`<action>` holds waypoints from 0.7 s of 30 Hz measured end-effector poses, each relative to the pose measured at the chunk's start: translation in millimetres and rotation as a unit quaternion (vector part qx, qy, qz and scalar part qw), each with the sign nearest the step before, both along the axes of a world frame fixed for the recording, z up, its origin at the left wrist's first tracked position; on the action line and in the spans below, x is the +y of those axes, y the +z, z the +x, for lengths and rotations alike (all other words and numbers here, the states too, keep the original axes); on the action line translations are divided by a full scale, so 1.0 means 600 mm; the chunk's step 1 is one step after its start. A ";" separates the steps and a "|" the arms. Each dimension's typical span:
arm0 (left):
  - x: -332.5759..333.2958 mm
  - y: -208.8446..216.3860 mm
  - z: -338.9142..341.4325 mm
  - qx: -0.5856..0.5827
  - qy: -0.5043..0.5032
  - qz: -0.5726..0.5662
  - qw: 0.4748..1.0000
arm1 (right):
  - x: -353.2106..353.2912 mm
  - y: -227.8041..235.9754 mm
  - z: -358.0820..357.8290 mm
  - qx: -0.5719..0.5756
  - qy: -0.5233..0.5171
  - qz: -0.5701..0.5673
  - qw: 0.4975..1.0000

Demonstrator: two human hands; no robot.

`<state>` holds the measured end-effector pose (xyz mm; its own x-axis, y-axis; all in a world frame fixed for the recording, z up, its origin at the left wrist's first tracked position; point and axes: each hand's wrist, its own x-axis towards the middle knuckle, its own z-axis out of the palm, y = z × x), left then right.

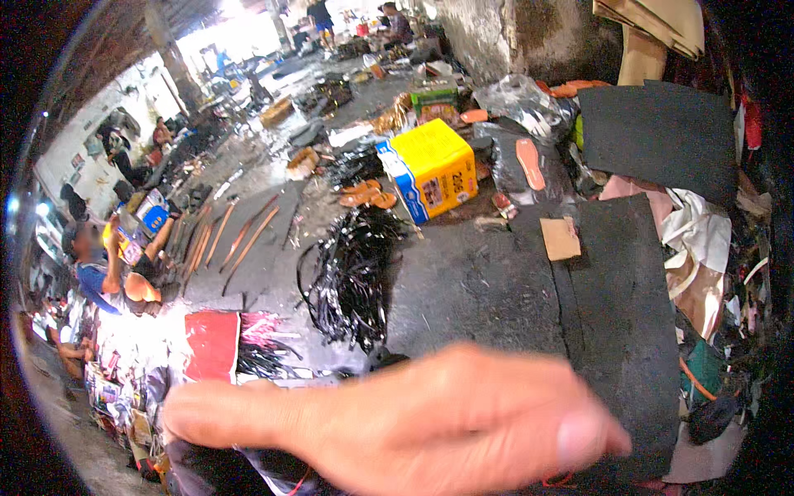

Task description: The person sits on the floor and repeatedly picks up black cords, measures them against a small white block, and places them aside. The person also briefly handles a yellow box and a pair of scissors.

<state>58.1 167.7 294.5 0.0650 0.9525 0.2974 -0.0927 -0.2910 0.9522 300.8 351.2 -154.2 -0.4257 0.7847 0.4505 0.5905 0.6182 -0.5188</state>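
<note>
My left hand point(463, 422) is raised very close in the lower middle, large and blurred by motion. Its forearm runs back to the left. The fingers stretch to the right, close together, and I see nothing held in them; their undersides are hidden. No part of my right hand shows. Beyond the left hand lies a bundle of shiny black strips point(351, 281) on the dark work surface point(471, 289). A red sheet point(212, 345) is left of that bundle, beside pink and black strips point(265, 351).
A yellow box point(438, 169) stands past the surface, near orange sandals point(364, 196) and a pink sole piece point(529, 163). Black sheets point(620, 298) lie to the right with a brown cardboard piece point(561, 239). A person point(95, 269) sits at the left among piled scraps.
</note>
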 end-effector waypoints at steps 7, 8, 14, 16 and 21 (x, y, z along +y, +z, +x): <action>-0.066 -0.045 -0.020 0.247 0.142 0.013 0.958 | -0.059 0.040 -0.181 -0.010 0.405 -0.108 0.908; -0.073 -0.068 -0.036 0.363 0.172 -0.049 0.914 | -0.076 0.037 -0.207 -0.038 0.469 -0.129 0.873; -0.122 -0.220 -0.231 0.648 0.049 -0.483 0.588 | -0.243 -0.017 -0.284 -0.084 0.786 -0.052 0.610; -0.169 -0.246 -0.308 0.622 0.162 -0.410 0.647 | -0.287 -0.040 -0.296 -0.100 0.831 -0.003 0.547; -0.276 -0.279 -0.409 0.603 0.233 -0.519 0.558 | -0.343 -0.086 -0.306 -0.127 0.868 0.078 0.473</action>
